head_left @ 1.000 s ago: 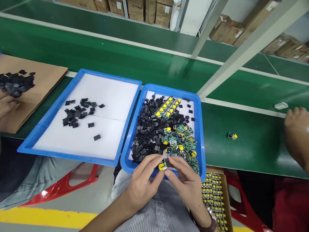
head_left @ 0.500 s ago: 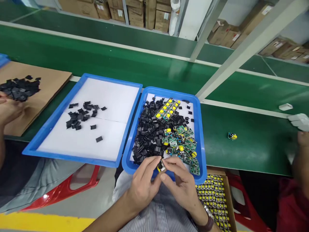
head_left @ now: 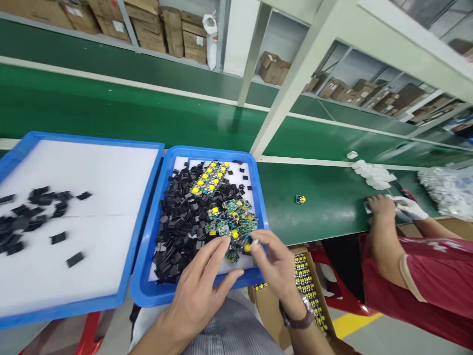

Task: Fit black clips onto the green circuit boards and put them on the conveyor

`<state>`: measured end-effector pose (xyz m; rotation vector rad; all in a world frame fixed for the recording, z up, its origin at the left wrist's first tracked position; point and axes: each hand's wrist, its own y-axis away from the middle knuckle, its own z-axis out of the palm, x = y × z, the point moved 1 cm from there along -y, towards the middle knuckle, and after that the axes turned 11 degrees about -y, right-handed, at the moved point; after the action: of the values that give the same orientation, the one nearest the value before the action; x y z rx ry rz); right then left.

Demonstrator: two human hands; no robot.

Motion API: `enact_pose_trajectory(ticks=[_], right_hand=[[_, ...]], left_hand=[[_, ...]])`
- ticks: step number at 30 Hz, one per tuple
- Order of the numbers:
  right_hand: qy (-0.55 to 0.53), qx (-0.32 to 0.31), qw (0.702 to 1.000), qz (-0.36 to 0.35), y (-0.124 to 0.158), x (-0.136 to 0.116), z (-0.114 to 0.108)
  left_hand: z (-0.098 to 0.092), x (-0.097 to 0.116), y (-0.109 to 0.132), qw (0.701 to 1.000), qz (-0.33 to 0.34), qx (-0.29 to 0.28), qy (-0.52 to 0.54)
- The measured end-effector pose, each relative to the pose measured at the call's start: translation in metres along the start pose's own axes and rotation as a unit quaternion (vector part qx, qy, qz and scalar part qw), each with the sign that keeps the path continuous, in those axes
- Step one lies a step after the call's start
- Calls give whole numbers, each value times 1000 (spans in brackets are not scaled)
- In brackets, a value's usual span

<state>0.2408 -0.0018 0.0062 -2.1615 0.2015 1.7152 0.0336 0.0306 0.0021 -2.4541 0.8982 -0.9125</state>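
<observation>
My left hand [head_left: 199,281] is over the near edge of the blue tray [head_left: 137,281], thumb and fingers apart, with nothing in it. Between the thumb and fingers of my right hand [head_left: 275,264] is a small circuit board [head_left: 247,246] with a yellow part, somewhat blurred. Black foam pieces [head_left: 181,212] cover the tray's left half. On its right side lie loose green circuit boards [head_left: 246,225], and a joined panel of boards with yellow parts [head_left: 211,178] rests on the black pieces at the back.
Left of this tray stands a second blue tray [head_left: 142,212] with scattered black pieces. One board [head_left: 300,199] sits alone on the green table [head_left: 281,217]. Below the table edge is a carton [head_left: 271,315] with rows of boards. A co-worker [head_left: 399,261] handles white items at right.
My hands have drawn apart. My left hand has let go of the small board, and my right hand has carried it to the right. The view has turned rightward, showing more of the co-worker.
</observation>
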Motion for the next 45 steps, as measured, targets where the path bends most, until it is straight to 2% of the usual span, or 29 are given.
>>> enact_pose_trajectory(ticks=[1, 3, 6, 9, 12, 15, 18, 20, 23, 26, 29, 32, 35, 37, 39, 42, 45], right_hand=[[49, 68, 996, 33, -13, 12, -22], [92, 143, 983, 70, -41, 38, -68], [119, 186, 968, 119, -79, 77, -127], [134, 186, 963, 143, -104, 101, -158], [166, 184, 960, 133, -114, 102, -165], [198, 172, 961, 86, -111, 87, -149], [186, 85, 979, 20, -102, 67, -112], [168, -1, 985, -30, -99, 56, -84], [160, -99, 977, -95, -108, 45, -49], [164, -160, 963, -141, -122, 34, -24], [156, -217, 948, -171, -120, 14, -4], [143, -313, 918, -195, -90, -9, 16], [204, -400, 862, -234, -48, -17, 39], [270, -411, 830, -264, -25, -11, 53], [316, -396, 815, -280, -12, 0, 66], [350, -372, 813, -280, -8, 12, 77], [349, -363, 818, -278, -14, 11, 80]], left_hand=[[0, -4, -5, 1000, 3, -13, -8], [0, -15, -13, 999, 5, -36, -23], [-1, -31, -23, 996, 9, -62, -60], [3, -38, -37, 991, 17, -93, -96], [15, -36, -57, 986, 25, -121, -109], [27, -30, -75, 985, 24, -145, -94], [28, -28, -83, 987, 16, -138, -84], [19, -28, -80, 991, -14, -117, -63], [-4, -33, -65, 987, -126, -72, 75], [-26, -41, -40, 940, -261, -43, 217], [-40, -45, -12, 894, -347, -5, 284], [-44, -44, 10, 859, -411, 37, 304], [-42, -42, 24, 839, -444, 42, 313], [-39, -41, 29, 833, -447, 33, 324], [-37, -41, 33, 833, -438, 19, 336], [-39, -43, 37, 844, -413, -1, 342], [-43, -44, 40, 855, -393, -9, 339]])
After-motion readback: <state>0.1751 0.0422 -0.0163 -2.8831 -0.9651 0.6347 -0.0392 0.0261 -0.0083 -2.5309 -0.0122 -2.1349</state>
